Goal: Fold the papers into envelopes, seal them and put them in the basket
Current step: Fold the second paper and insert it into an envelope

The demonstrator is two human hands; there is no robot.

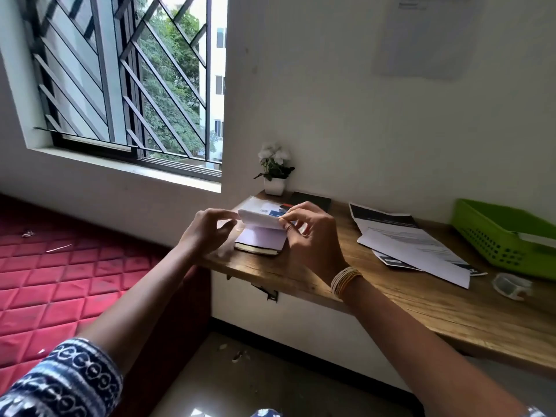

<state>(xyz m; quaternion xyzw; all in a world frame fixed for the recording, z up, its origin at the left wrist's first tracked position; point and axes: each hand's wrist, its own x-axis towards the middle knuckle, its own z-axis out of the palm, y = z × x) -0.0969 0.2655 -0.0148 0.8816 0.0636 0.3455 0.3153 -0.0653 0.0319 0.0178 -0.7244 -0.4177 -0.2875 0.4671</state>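
A folded white paper is held just above the left end of the wooden desk. My left hand pinches its left edge and my right hand pinches its right edge near the top fold. The lower flap hangs down over a dark notebook lying on the desk. A pile of loose printed papers lies to the right. The green plastic basket stands at the desk's far right with a white sheet showing inside it.
A roll of clear tape lies in front of the basket. A small white potted plant and a black book stand by the wall. A red quilted mattress lies left of the desk, below a barred window.
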